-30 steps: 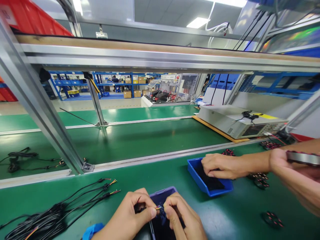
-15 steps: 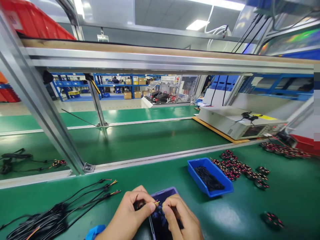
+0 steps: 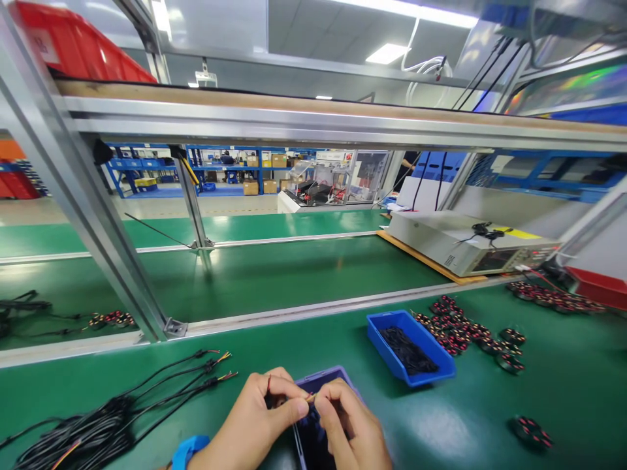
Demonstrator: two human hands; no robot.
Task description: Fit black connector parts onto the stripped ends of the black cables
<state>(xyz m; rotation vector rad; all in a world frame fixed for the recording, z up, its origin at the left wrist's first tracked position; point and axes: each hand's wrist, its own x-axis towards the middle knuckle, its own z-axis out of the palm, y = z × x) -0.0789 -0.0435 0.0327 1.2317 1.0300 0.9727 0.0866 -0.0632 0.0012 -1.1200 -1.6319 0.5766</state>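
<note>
Hands pinch a thin wire [image 3: 309,396] at lower centre: left hand [image 3: 255,424] and right hand [image 3: 350,427] both closed on it. Light and limp, it looks best gripped near its stripped end.

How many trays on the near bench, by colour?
Blue tray: 1
Purple tray: 1, between the left hand and right hand, which pinch thin wire ends over it
Red tray: 1
Total: 3
</note>
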